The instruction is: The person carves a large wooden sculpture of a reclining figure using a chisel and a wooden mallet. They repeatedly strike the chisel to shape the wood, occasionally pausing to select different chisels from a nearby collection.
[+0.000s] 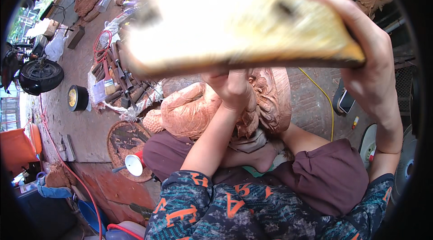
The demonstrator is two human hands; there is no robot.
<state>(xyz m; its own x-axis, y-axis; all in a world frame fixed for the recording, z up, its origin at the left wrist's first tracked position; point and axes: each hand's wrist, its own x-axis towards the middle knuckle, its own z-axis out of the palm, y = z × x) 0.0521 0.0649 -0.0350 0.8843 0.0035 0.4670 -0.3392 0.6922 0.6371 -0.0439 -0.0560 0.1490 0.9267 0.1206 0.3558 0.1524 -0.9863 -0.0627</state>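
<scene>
Pale yellow and blurred, a flat slab (pixel 239 25) (wood, by the look of it) is held up close to the camera, filling the upper middle of the view. The right hand (pixel 367 59) grips its right end, fingers curled over the top edge and thumb beneath. The left hand (pixel 230 86) is closed under the slab's lower edge near the middle, though whether it pinches the slab or something else cannot be told.

Just below the left hand sits a reddish wood carving (pixel 216 107), resting against the person's crossed legs. To the left of that hand, a heap of chisels (pixel 119 77) lies on a sheet on the ground. Lower left of it, a round woven tray (pixel 126 143) holds dark scraps, with a white funnel (pixel 134 164) at its edge. Farther left stands a small black tin (pixel 76 97) with a yellow inside.
</scene>
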